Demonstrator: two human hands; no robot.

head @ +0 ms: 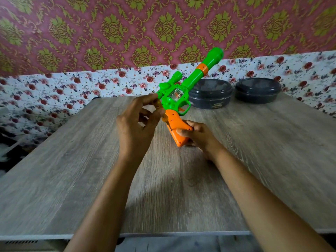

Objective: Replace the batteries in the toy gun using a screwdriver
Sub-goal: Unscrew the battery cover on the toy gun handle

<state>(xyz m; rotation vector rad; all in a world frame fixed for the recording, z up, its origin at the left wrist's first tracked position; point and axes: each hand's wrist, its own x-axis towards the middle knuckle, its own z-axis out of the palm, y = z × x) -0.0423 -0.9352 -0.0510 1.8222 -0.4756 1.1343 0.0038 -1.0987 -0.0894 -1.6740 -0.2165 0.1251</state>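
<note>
A green toy gun (189, 82) with an orange grip (179, 128) stands tilted over the wooden table (72, 179), barrel pointing up and to the right. My right hand (198, 137) grips the lower end of the orange grip. My left hand (138, 120) pinches a small screwdriver (164, 116) with a yellowish handle between thumb and fingers. Its dark tip touches the left side of the orange grip. Most of the screwdriver handle is hidden behind my fingers.
Two dark round lidded containers (211, 93) (258, 90) sit at the table's far right, close behind the gun. A floral cloth and patterned wall lie beyond the far edge. The near table edge runs just under my forearms.
</note>
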